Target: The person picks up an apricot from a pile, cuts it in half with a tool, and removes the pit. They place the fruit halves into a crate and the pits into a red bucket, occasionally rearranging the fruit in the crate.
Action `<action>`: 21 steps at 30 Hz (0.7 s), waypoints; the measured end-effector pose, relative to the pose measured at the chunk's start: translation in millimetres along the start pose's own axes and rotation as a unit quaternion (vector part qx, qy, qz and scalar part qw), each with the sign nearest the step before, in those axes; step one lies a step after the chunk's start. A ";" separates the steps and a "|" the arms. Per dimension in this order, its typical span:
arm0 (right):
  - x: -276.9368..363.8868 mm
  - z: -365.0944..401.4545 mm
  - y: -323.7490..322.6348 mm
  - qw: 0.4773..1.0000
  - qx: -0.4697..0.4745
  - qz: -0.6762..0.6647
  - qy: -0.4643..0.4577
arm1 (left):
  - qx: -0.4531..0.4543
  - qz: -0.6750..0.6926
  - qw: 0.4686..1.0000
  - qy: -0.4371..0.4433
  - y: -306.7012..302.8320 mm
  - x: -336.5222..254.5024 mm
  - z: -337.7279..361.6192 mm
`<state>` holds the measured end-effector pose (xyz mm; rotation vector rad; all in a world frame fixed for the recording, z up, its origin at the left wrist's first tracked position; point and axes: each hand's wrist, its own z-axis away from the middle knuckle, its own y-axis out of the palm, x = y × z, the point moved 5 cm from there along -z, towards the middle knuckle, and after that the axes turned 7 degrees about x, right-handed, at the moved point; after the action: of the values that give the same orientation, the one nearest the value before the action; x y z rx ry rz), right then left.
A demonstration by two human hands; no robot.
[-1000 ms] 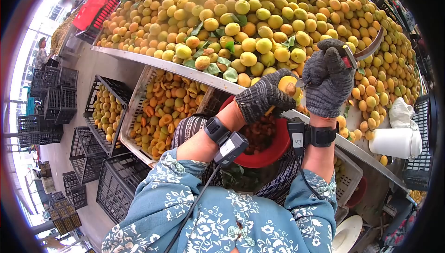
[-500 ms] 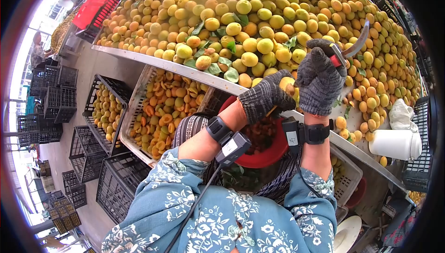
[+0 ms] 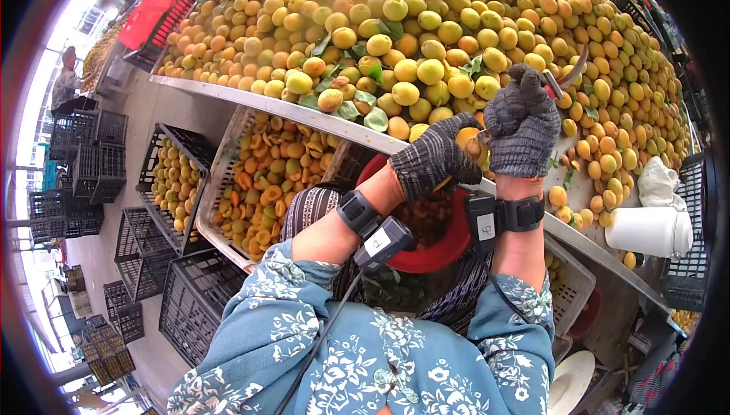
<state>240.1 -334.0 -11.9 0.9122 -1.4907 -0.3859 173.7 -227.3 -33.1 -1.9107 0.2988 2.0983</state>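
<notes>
The worktop (image 3: 251,103) carries a heap (image 3: 426,27) of yellow fruit. A red bowl (image 3: 449,244) sits below its near edge. Over that edge the left hand (image 3: 433,158) has its fingers closed round an apricot (image 3: 468,141). The right hand (image 3: 523,130), touching it, grips a knife (image 3: 574,69), curved blade upward.

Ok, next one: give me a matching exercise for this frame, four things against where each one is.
Things:
1. curved knife
2. lifted apricot
3. red bowl
4. white jar

Places:
A. on its side at the right end of the table
B. in the gloved left hand
C. below both wrists
D. in the gloved right hand

Pairs: 1-D, 2-B, 3-C, 4-A.
</notes>
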 end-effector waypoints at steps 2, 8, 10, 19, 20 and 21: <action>-2.5 0.2 -4.8 1.000 -0.002 -0.015 0.008 | -0.002 -0.006 0.999 0.050 -1.2 2.0 0.4; -13.2 0.8 -9.4 0.993 0.011 -0.110 0.048 | 0.042 -0.054 0.993 0.098 -2.4 11.4 4.2; -13.6 0.8 -9.6 0.992 0.024 -0.110 0.051 | 0.035 -0.128 0.963 0.235 -5.8 7.4 2.2; -10.6 0.0 -6.9 0.983 0.068 -0.163 0.043 | 0.014 -0.108 0.967 0.229 -5.0 19.9 5.0; -10.7 -0.3 -4.8 0.978 0.075 -0.189 0.053 | -0.023 -0.196 0.943 0.268 -5.2 12.0 8.7; -10.3 -0.4 -4.1 0.971 0.081 -0.215 0.063 | -0.023 -0.195 0.943 0.268 -6.0 8.3 9.7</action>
<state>240.7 -329.0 -21.8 1.3718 -1.2153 -0.5156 166.1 -217.7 -40.2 -2.3159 -0.0262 1.3252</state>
